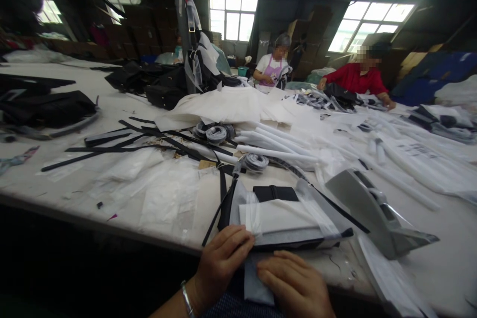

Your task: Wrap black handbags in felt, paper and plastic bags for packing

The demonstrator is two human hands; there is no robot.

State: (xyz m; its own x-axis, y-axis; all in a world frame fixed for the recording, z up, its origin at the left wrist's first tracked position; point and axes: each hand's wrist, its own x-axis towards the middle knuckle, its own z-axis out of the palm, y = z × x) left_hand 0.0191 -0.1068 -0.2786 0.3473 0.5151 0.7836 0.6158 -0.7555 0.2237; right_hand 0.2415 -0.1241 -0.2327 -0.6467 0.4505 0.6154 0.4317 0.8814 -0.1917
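Observation:
My left hand [219, 261], with a metal bangle at the wrist, pinches the near-left edge of a flat plastic-wrapped packet [283, 221] lying at the table's front edge. The packet holds white paper and a dark flat item, with a black wallet-like piece [275, 193] just behind it. My right hand [294, 283] lies with its fingers together on a grey-white fabric sheet [253, 283] that hangs from under the packet over the table edge. A black strap [223, 203] runs down beside the packet on its left.
A grey tape dispenser [376, 211] stands right of the packet. Clear plastic bags [164, 194], black straps [122, 146], rolls of tape [216, 134] and white paper rolls [276, 146] cover the long white table. Black bags [156, 82] lie at the back. Two people [356, 77] work at the far side.

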